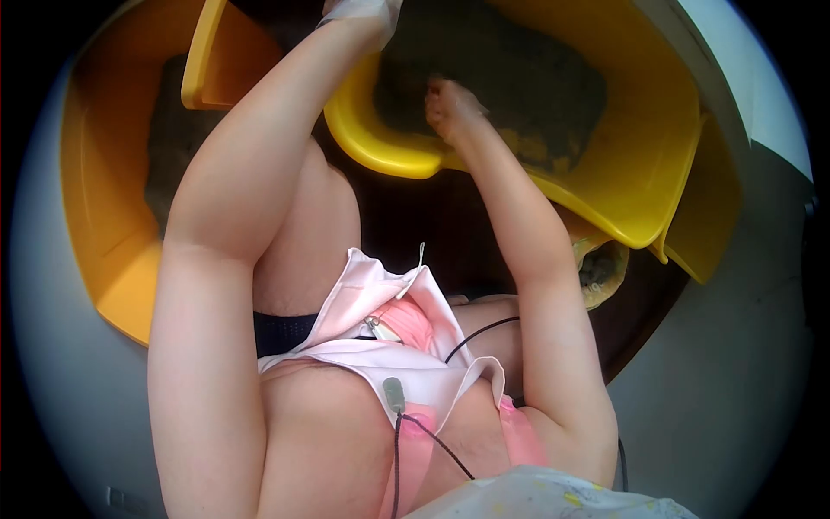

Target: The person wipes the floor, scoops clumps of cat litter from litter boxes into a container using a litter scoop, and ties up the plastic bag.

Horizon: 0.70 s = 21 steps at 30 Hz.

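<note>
My left hand (367, 10) is at the top edge, partly cut off, with a whitish covering on it. Its fingers are out of sight. My right hand (454, 108) is curled, slightly blurred, over the dark grey surface (519, 86) of a yellow moulded plastic piece (648, 147) that looks like a chair. Whatever its fingers may hold is too small to make out. A raised yellow-orange edge (199, 69) stands beside my left forearm.
At the left is another yellow-orange plastic piece (112, 251) with a dark panel. A small yellowish bag or container (603, 275) sits by my right forearm. A black cord (441, 445) with a grey toggle (394, 394) hangs in front of me. Grey floor (718, 372) shows at the right.
</note>
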Tool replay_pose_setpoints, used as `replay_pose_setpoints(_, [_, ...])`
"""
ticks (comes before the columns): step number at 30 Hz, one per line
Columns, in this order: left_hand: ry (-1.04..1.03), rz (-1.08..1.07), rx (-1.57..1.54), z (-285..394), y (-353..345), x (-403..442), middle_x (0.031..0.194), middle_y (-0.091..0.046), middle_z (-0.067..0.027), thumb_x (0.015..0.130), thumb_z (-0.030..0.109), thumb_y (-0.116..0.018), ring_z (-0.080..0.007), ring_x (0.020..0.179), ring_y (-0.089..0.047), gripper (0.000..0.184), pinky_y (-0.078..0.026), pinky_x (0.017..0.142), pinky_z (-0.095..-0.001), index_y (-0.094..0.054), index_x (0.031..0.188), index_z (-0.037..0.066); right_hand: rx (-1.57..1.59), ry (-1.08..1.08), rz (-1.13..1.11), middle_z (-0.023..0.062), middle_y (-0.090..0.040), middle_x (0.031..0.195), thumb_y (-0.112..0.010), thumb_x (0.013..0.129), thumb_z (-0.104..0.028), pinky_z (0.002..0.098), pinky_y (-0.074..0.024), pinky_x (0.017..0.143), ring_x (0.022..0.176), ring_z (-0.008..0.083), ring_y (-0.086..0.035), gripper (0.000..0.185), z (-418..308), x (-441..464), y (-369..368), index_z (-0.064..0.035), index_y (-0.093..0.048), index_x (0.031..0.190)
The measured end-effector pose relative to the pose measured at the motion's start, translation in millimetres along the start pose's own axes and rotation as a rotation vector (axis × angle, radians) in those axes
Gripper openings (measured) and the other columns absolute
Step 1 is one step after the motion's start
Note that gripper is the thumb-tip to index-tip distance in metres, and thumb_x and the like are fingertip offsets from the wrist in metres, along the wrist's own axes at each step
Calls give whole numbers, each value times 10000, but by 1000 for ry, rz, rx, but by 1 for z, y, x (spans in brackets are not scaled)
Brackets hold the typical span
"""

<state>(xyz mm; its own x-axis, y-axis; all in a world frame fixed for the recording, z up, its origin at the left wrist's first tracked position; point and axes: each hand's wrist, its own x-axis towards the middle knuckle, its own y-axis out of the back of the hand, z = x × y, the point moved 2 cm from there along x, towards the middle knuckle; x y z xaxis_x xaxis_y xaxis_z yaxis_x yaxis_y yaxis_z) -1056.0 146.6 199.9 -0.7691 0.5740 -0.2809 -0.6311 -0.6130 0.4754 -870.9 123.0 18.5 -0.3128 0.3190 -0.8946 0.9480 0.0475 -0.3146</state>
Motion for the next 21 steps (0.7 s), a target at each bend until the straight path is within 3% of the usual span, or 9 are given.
replay_pose_setpoints(3, [-10, 17, 76, -4, -8, 11, 1263, -667, -282, 1054, 595, -353, -441, 1223, -616, 709, -477, 1017, -477, -669, 1245, -10, 175, 72, 18, -3, -331, 585, -548, 959, -73, 271, -210, 414, 452, 130, -292, 254, -12, 27, -20, -137, -428, 746])
replay_pose_setpoints(7, [-61, 47, 130, -6, -3, 16, 1255, -666, -287, 1060, 585, -336, -444, 1226, -611, 699, -477, 1018, -493, -680, 1236, 2, 338, 116, -20, 6, -351, 593, -541, 931, -28, 268, -240, 403, 457, 128, -338, 259, -46, 54, -66, -131, -421, 725])
replay_pose_setpoints(14, [-9, 31, 83, -10, -5, 19, 1246, -674, -276, 1067, 573, -326, -435, 1208, -626, 683, -487, 1012, -494, -693, 1225, 19, 306, 188, -122, -16, -369, 590, -573, 925, -58, 266, -260, 396, 455, 120, -341, 264, -14, 40, -25, -145, -440, 714])
replay_pose_setpoints(21, [-79, -22, -2, -3, 6, -4, 1242, -675, -279, 1075, 562, -330, -440, 1198, -629, 682, -486, 1009, -483, -688, 1220, 0, 477, 300, -190, -36, -347, 601, -560, 952, -67, 270, -266, 428, 479, 110, -320, 263, -59, 77, 1, -146, -458, 723])
